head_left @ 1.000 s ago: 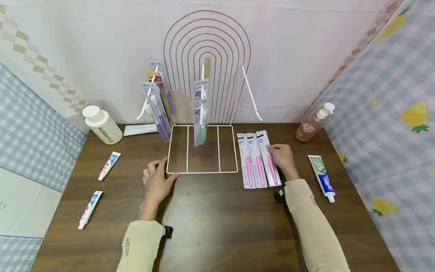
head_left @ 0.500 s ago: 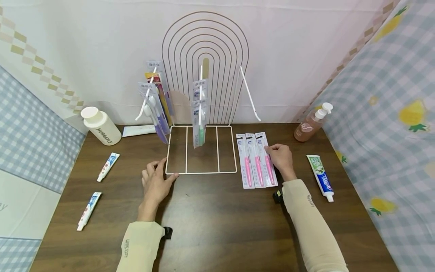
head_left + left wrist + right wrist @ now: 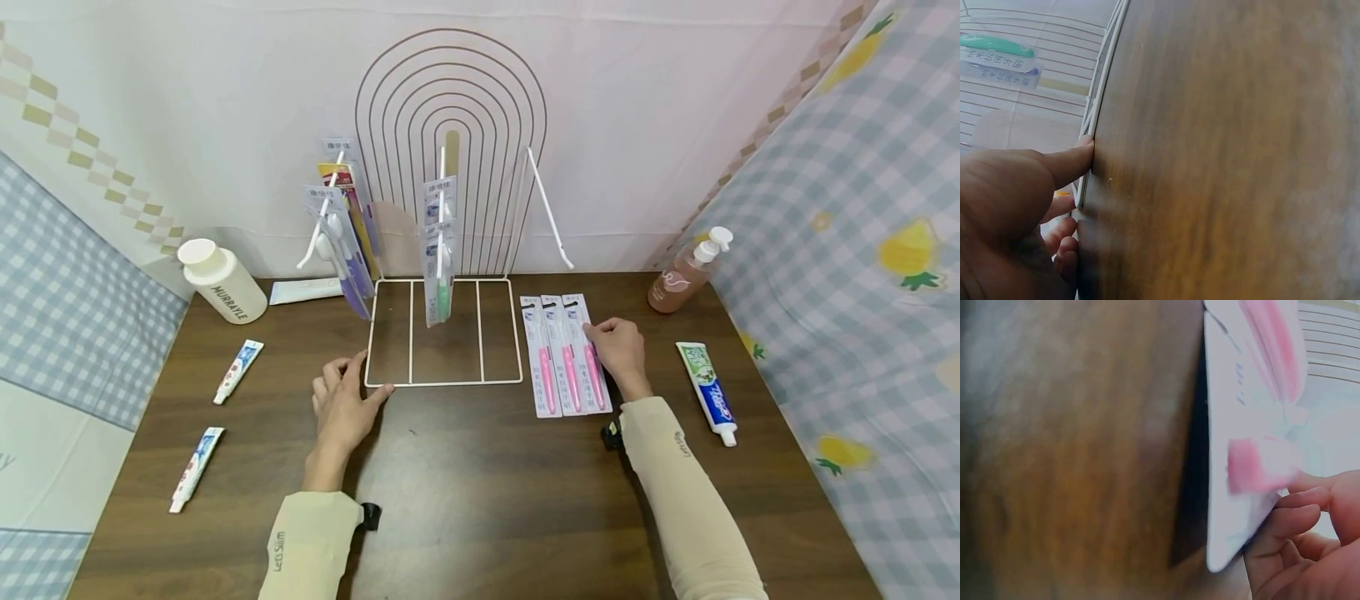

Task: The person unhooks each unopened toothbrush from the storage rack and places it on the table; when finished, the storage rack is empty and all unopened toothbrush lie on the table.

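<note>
A white wire display rack (image 3: 519,333) stands on the table. My left hand (image 3: 345,412) holds its front left corner, thumb on the front wire and index finger along the side; the left wrist view shows the thumb (image 3: 1069,164) against the wire. Right of the base lie three packaged toothbrushes with pink handles, side by side: the left one (image 3: 545,367), the middle one (image 3: 568,362) and the right one (image 3: 591,367). My right hand (image 3: 621,350) pinches the right pack's outer edge. In the right wrist view, that pack (image 3: 1229,519) lifts slightly off the table along one edge.
Toothbrush packs hang on the rack's left hook (image 3: 322,212) and middle hook (image 3: 441,208); its right hook (image 3: 551,212) is bare. A white bottle (image 3: 228,283) and toothpaste tubes (image 3: 238,371) lie left. A pump bottle (image 3: 678,279) and a toothpaste tube (image 3: 707,392) are right.
My right hand has moved the right toothbrush pack slightly left, from slanted to lined up against the middle one. The left hand stays at the rack's corner.
</note>
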The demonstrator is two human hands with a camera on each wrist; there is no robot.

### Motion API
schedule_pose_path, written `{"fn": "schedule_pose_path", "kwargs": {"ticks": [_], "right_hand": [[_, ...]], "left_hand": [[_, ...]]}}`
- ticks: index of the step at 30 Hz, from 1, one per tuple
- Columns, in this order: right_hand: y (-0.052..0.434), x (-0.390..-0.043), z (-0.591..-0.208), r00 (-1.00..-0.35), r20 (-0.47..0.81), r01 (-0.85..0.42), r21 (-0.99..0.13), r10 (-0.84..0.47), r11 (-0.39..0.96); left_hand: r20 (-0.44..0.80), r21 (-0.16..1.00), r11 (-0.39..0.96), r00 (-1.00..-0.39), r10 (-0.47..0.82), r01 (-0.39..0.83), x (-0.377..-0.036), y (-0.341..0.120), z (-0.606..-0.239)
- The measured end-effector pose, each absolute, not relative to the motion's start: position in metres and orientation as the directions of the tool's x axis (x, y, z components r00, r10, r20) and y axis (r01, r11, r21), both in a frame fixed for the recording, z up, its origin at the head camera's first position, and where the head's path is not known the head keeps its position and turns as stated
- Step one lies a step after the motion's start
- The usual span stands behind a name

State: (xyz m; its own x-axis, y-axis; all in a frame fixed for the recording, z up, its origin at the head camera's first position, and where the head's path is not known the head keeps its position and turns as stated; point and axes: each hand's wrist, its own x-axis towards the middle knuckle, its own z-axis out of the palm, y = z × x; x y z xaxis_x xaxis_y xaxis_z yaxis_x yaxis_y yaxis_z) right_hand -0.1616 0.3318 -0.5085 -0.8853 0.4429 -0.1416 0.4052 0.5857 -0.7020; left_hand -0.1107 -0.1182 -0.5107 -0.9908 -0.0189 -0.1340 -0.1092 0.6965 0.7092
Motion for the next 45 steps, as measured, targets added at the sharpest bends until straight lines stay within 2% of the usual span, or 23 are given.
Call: {"fn": "schedule_pose_path", "kwargs": {"ticks": [13, 18, 22, 27, 30, 35, 45], "right_hand": [[0.316, -0.160, -0.495, -0.894, -0.141, 0.405, -0.660, 0.425, 0.633], [0.289, -0.170, -0.478, -0.928, -0.051, 0.311, -0.652, 0.368, 0.692], [0.253, -0.177, -0.453, -0.964, 0.026, 0.170, -0.705, 0.264, 0.689], [0.201, -0.183, -0.419, -0.985, 0.167, -0.109, -0.810, 0.049, 0.577], [0.173, -0.182, -0.401, -0.973, 0.225, -0.218, -0.845, -0.045, 0.487], [0.143, -0.177, -0.386, -0.959, 0.266, -0.282, -0.871, -0.095, 0.402], [0.125, -0.180, -0.382, -0.956, 0.286, -0.292, -0.919, -0.061, 0.265]], "left_hand": [[-0.120, 0.708, 0.698, -0.992, -0.026, -0.104, -0.111, -0.119, -0.513], [-0.168, 0.689, 0.713, -0.986, -0.019, -0.131, -0.111, -0.119, -0.509], [-0.157, 0.696, 0.708, -0.987, -0.017, -0.123, -0.111, -0.121, -0.511], [-0.121, 0.716, 0.691, -0.992, -0.023, -0.104, -0.111, -0.123, -0.517], [-0.110, 0.713, 0.694, -0.994, -0.028, -0.098, -0.112, -0.122, -0.516], [-0.108, 0.713, 0.695, -0.994, -0.016, -0.088, -0.112, -0.119, -0.517], [-0.109, 0.724, 0.683, -0.994, -0.024, -0.096, -0.111, -0.119, -0.517]]}}
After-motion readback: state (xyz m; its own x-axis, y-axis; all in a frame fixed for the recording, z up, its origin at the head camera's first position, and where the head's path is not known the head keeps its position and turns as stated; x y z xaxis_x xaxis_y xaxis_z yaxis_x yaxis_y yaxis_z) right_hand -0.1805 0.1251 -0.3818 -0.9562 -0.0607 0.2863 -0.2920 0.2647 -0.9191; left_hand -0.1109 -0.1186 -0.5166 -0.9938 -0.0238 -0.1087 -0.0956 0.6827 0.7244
